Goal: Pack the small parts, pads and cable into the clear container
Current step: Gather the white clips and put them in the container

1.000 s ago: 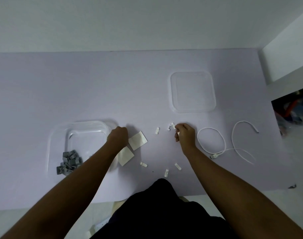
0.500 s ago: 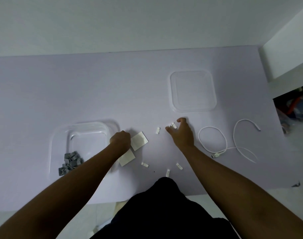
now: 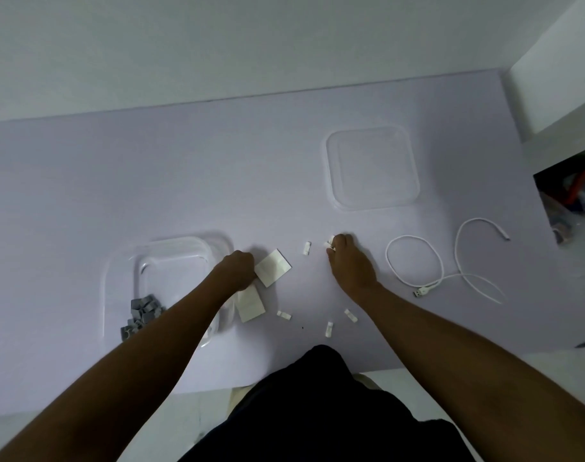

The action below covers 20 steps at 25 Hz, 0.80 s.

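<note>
Pale lilac table (image 3: 151, 181), matte, running back to a plain white wall (image 3: 217, 45); a white block or ledge (image 3: 557, 85) juts in at the far right corner, with a dark gap of blurred clutter below it. Light floor shows at the table's near edge. Clear container (image 3: 117, 278) sits near-left, a heap of small grey parts (image 3: 141, 311) in its near-left corner. Its clear lid (image 3: 372, 171) lies flat, well apart, farther back and to the right. Left hand (image 3: 237, 268) curled into a fist at the container's right rim, beside two white square pads (image 3: 273, 267); cannot tell whether it holds anything. Right hand (image 3: 349, 261) palm down at centre, fingers pinched together on small white parts (image 3: 331, 243) at the fingertips. More small white pieces lie loose: one (image 3: 307, 248) just left of that hand, three (image 3: 329, 329) nearer the table's front edge. White cable (image 3: 414, 261) lies in loose loops on the right, USB plug toward the near side, untouched. Dark clothing at the bottom centre.
</note>
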{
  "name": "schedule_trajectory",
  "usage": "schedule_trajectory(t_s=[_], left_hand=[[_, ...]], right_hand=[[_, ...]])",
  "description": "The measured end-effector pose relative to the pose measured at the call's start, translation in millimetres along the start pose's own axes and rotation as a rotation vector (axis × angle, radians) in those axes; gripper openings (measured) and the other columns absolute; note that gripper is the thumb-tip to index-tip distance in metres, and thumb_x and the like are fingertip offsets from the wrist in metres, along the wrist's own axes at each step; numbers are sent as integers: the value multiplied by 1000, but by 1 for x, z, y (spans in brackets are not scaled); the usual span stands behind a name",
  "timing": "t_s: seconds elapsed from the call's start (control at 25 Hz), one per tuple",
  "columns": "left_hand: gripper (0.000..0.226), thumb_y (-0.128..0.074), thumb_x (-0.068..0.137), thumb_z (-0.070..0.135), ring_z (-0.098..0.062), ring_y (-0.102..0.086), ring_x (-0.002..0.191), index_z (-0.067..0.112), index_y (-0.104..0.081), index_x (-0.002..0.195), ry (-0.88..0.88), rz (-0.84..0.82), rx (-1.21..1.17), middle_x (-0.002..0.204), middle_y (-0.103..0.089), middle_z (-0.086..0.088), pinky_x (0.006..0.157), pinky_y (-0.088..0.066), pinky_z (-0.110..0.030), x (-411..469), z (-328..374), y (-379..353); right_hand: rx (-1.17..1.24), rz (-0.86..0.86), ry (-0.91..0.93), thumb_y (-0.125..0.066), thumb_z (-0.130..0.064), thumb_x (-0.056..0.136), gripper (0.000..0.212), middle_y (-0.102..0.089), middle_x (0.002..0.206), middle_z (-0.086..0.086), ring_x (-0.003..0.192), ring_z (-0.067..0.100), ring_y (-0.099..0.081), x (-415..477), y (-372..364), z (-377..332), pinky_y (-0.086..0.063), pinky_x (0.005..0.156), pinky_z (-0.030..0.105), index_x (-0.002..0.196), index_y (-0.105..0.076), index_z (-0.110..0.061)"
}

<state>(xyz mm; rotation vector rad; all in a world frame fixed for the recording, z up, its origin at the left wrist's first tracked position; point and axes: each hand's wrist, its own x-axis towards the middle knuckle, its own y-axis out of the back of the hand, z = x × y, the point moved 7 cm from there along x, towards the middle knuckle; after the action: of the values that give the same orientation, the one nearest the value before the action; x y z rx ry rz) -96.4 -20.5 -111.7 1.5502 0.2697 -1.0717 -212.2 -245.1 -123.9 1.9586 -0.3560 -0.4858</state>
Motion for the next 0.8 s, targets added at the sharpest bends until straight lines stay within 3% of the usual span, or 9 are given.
schedule_trajectory(t_s=[0.08,0.16,0.28,0.36,0.44,0.56,0.68,0.8], left_hand=[[32,-53,94,27,-34,-63,102,0,-58,112,22,-25,-39,116,-62,-18,74,-46,-33,1,-1,2],[35,-49,96,30,-33,-62,99,0,-61,108,76,-25,-153,109,-63,-18,72,-44,-32,0,-2,12],[29,-43,95,22,-25,-54,69,7,-60,77,124,-23,-596,79,-58,-10,57,-41,-31,-3,2,25],[32,-46,90,18,-17,-35,45,12,-48,59,99,-74,-923,57,-44,-4,44,-26,-25,-13,16,23],[36,-54,88,26,-15,-22,41,16,-42,56,87,-85,-1139,50,-32,0,45,-17,-22,-16,26,19],[36,-58,88,21,-15,-20,46,17,-39,58,37,-92,-1245,54,-27,-1,46,-16,-22,-9,42,15],[30,-52,87,12,-14,-17,45,18,-35,63,-13,-216,-1382,58,-27,-3,41,-14,-21,-3,62,9],[21,-44,87,10,-10,-21,40,17,-41,68,-22,-328,-1528,64,-52,-8,35,-16,-16,3,74,4]], right_hand=[[89,-20,-44,-56,-22,96,20,-57,106,20,74,40,-60,0,1,1,-44,59,41,102,-54,-3],[290,-48,-121,-55,-21,94,16,-57,89,14,71,31,-54,0,1,4,-42,62,39,87,-51,-7],[805,-84,-415,-51,-26,81,26,-43,62,7,58,19,-37,-6,0,12,-30,56,34,64,-45,-7],[1164,-135,-633,-51,-30,72,22,-41,59,5,53,17,-30,-15,-6,13,-21,52,31,59,-48,-13],[1467,-208,-737,-50,-27,74,17,-43,62,4,48,15,-29,-22,-9,7,-14,51,29,60,-49,-18],[1791,-357,-685,-44,-25,73,12,-44,63,4,48,14,-30,-27,0,-7,-12,51,29,63,-43,-19],[1911,-465,-547,-38,-27,68,14,-45,61,5,47,14,-28,-28,18,-18,-13,48,27,63,-42,-15],[1926,-493,-449,-35,-27,69,25,-51,63,9,45,15,-33,-22,39,-29,-16,45,24,70,-52,-8]])
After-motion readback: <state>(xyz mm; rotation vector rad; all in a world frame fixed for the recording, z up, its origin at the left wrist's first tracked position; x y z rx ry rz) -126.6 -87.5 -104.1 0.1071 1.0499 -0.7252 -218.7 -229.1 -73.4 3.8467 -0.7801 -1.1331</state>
